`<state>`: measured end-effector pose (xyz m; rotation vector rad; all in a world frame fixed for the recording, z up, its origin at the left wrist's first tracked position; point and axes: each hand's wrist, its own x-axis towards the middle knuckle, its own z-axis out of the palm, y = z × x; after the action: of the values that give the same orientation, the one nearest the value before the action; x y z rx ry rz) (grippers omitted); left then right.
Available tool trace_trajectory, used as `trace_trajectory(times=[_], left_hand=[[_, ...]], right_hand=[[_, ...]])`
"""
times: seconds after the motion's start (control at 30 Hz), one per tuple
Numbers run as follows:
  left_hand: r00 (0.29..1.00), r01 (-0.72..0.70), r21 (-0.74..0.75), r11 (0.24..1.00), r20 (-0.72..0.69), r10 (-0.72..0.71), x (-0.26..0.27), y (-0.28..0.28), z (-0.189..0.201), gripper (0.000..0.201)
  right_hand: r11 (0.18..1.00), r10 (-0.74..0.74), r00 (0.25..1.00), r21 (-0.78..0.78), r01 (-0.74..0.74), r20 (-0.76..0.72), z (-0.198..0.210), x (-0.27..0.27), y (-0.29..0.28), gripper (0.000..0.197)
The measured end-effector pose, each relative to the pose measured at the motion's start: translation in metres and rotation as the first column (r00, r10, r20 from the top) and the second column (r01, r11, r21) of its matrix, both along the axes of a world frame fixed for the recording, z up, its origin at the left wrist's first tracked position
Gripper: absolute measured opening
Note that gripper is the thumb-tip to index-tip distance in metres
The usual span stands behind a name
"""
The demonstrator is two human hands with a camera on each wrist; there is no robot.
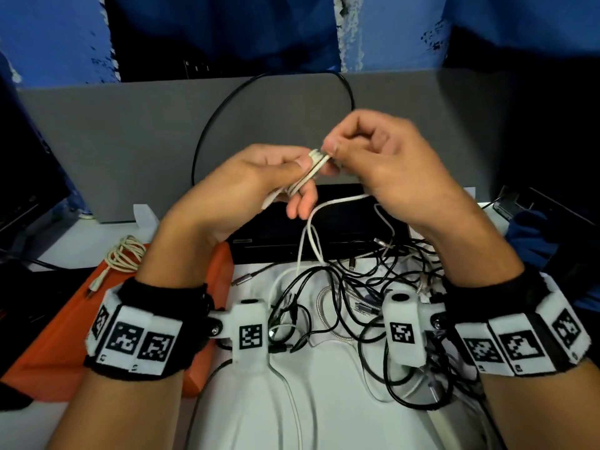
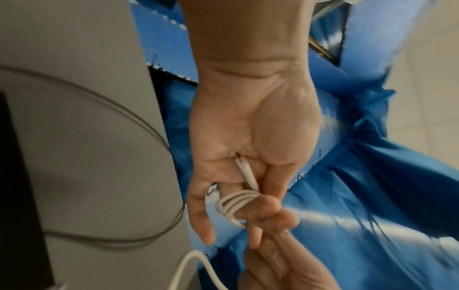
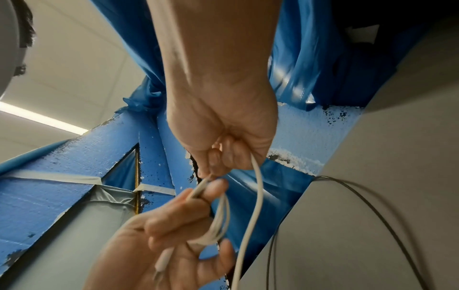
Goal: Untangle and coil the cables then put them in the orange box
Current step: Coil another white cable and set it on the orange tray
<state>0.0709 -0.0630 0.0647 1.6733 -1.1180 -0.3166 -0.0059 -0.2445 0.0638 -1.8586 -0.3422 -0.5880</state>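
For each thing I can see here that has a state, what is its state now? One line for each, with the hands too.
white cable: partly coiled, its free end hanging down to the desk
left hand: holds the coil's loops
right hand: pinches the white cable at the coil
beige cable: coiled, lying in the orange box
orange box: open
black cables: tangled on the desk

A tangle of black cables [image 1: 373, 287] covers the counter [image 1: 324, 417] under and right of both raised hands. The orange box [image 1: 65, 336] at left holds one coiled cable [image 1: 125, 254], its front floor bare. A grey partition [image 1: 130, 141] closes the far side.
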Motion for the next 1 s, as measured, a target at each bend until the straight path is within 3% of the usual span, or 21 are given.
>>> trace_trajectory(times=[0.1, 0.2, 0.37, 0.63, 0.8, 1.0], left_hand=[[0.985, 0.148, -0.110, 0.983, -0.079, -0.157, 0.001, 0.001, -0.001, 0.036], [0.967, 0.204, -0.200, 0.958, -0.113, -0.229, 0.001, -0.002, -0.002, 0.029], [0.890, 0.242, -0.336, 0.910, -0.296, -0.346, -0.005, -0.009, -0.008, 0.027], [0.889, 0.249, -0.282, 0.927, -0.313, -0.334, -0.008, -0.008, -0.007, 0.040], [0.839, 0.213, -0.392, 0.895, -0.396, -0.374, -0.016, -0.016, -0.005, 0.042], [0.867, 0.096, -0.490, 0.867, -0.387, -0.314, -0.028, -0.023, 0.003, 0.035]], right_hand=[[0.999, -0.024, 0.996, 0.042, 0.020, 0.084, 0.001, 0.000, 0.000, 0.005], [0.990, -0.109, 0.987, -0.076, 0.118, 0.119, -0.002, 0.004, 0.003, 0.018], [0.993, -0.060, 0.998, -0.102, 0.062, 0.026, -0.004, 0.004, 0.009, 0.035], [0.977, 0.178, 0.984, -0.113, -0.179, -0.021, 0.004, -0.009, 0.004, 0.036], [0.996, -0.005, 0.997, -0.092, 0.012, 0.082, 0.004, -0.006, 0.005, 0.041], [0.998, -0.038, 0.992, 0.045, 0.033, 0.123, 0.002, 0.000, 0.006, 0.031]])
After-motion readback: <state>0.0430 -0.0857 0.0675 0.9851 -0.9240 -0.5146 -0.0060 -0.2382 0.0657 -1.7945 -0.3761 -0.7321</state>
